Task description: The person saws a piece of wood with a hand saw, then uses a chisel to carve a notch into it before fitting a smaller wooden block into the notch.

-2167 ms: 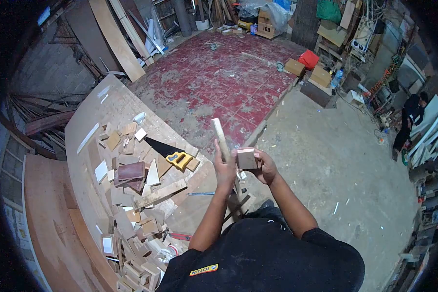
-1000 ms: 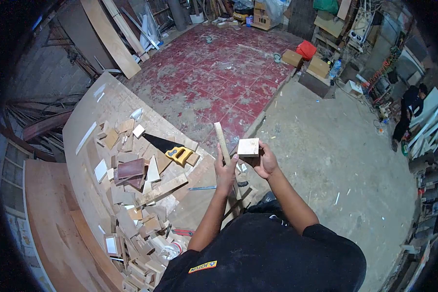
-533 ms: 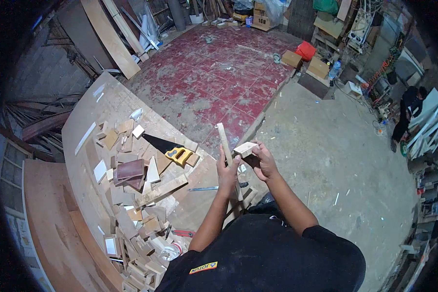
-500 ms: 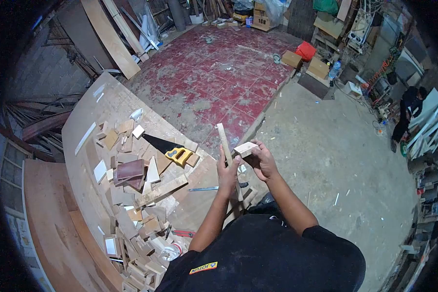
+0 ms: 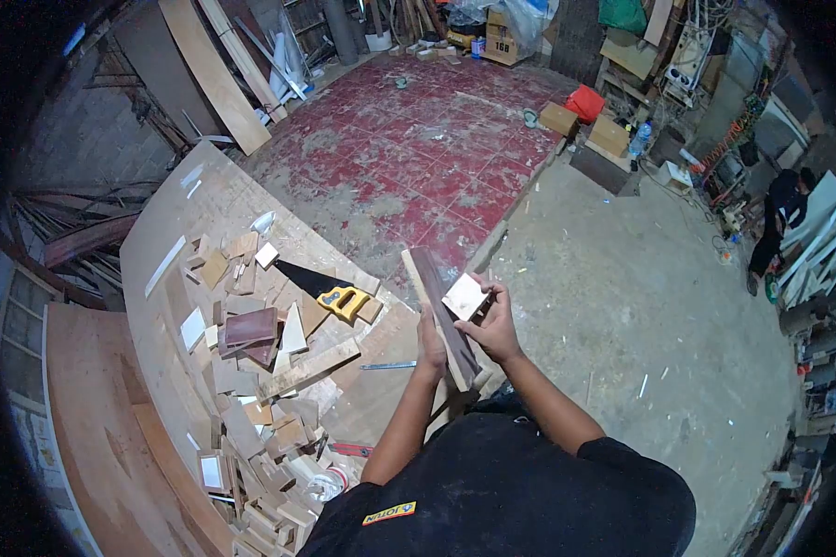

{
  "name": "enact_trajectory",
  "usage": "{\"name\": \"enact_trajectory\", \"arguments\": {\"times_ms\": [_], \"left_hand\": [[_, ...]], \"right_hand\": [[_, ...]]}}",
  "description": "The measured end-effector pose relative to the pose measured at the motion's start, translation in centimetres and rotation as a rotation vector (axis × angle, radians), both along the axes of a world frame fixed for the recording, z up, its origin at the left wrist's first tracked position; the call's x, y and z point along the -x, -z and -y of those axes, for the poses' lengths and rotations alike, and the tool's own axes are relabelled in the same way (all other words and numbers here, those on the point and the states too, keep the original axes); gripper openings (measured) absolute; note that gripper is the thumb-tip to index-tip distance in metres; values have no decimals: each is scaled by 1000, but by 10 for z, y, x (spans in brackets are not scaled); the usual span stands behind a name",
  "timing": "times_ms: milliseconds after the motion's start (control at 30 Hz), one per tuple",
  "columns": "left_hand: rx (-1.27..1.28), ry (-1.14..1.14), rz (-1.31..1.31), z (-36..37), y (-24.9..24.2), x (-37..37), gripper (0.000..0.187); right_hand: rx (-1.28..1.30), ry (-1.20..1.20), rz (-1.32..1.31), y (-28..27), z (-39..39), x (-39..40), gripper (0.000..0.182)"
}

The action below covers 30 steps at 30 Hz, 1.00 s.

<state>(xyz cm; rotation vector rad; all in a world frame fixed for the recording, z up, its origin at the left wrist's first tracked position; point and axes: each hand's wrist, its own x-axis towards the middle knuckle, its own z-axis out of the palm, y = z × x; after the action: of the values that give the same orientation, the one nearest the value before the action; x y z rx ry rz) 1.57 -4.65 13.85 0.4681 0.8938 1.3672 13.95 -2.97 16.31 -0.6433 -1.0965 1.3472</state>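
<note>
My left hand [image 5: 431,347] grips a long wooden strip [image 5: 441,320] with a dark brown face and a pale edge, tilted upward in front of my body. A small pale wood block [image 5: 465,296] is in my right hand [image 5: 494,325], close against the right side of the strip. To the left, a handsaw with a yellow handle [image 5: 344,302] lies on the worktable [image 5: 241,186]. Dark reddish wood pieces [image 5: 250,327] rest among the offcuts, and a thin metal rule [image 5: 388,366] lies nearer my left forearm.
Many wood offcuts [image 5: 288,434] cover the near part of the worktable. Beyond it are red floor tiles [image 5: 390,139]. Cardboard boxes [image 5: 609,135] stand at the upper right. Another person [image 5: 782,218] is at the far right beside white strips.
The strip has turned so that its dark broad face shows. The block has tilted, showing more of its pale face, and my right hand has moved slightly down and left.
</note>
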Motion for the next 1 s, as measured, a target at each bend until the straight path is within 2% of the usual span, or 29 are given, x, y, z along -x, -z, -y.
{"name": "enact_trajectory", "arguments": {"times_ms": [67,100,133,200,267,500,533,633,667,800,900,967,1000], "left_hand": [[-8,33,19,0,2,5,63],[-15,33,9,2,-7,5,64],[-22,32,-2,4,-15,5,65],[-10,51,-41,7,-24,6,64],[-31,44,-190,6,-26,5,64],[-6,90,-238,12,-33,3,60],[-25,74,-284,12,-25,1,57],[-100,44,-420,12,-10,-8,51],[-157,34,-511,12,-7,-9,48],[-144,51,-541,11,-24,-8,46],[-100,23,-458,4,-22,-2,46],[-97,38,-489,-1,-23,10,47],[-95,54,-521,-3,-25,16,47]], "right_hand": [[72,-25,32,9,-2,-3,59],[-33,84,247,27,-6,-3,53],[-32,84,247,25,-4,-3,53],[147,56,189,16,2,-2,53],[125,82,206,5,8,2,54],[142,138,405,6,10,-1,56],[141,136,406,8,8,0,56],[28,332,383,1,-5,2,52],[27,332,383,-4,-9,2,52],[150,304,291,-10,-13,0,50],[83,276,263,1,-12,0,47],[-95,251,452,5,-6,-3,43],[-95,251,453,5,-3,-6,43]]}}
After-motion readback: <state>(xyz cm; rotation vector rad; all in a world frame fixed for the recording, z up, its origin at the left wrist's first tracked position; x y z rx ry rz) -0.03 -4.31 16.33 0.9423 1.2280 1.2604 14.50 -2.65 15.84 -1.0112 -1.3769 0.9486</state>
